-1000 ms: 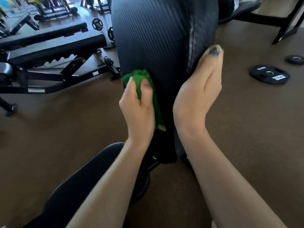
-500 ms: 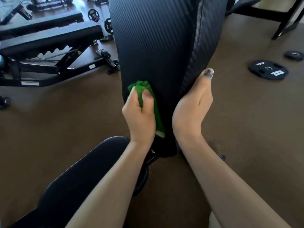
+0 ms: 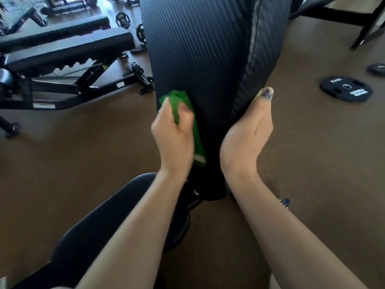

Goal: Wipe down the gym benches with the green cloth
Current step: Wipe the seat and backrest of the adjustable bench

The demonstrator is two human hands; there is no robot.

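The left hand pinched the bunched cloth against the left part of the upright pad, where so small a wad could skip strips of the ribbed cover or slip out of the pinch. The right hand lay flat, fingers together, along the pad's right edge and could slide off the seam. The pad's top was cut off, its back hidden, and the cloth's contact face unseen.

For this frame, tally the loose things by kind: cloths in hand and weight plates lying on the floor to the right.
Green cloth, held in the left hand: 1
Weight plates on the floor at right, one near and one at the frame edge: 2
Total: 3
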